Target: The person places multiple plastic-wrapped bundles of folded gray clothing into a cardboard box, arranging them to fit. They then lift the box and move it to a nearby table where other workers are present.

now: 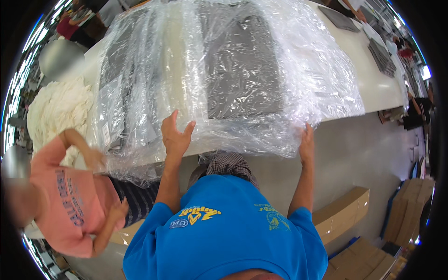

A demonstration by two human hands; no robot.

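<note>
Clear plastic film (245,136) lies wrinkled over folded grey fabric (243,70) in front of me on a pale table (378,87). My left hand (176,134) is over the film near the table's edge, thumb and fingers apart, holding nothing. At the film's near right corner is my right hand (307,141), its fingertips at the plastic; whether they pinch it cannot be told. More dark grey fabric (122,45) shows under film on the left, and white film (315,63) spreads to the right of the middle piece.
A co-worker in a pink shirt (70,199) stands close at my left, one hand by the film. Cream fabric (59,108) is heaped beyond. Grey folded cloths (381,57) lie at the far right. Cardboard boxes (343,213) stand on the floor to my right.
</note>
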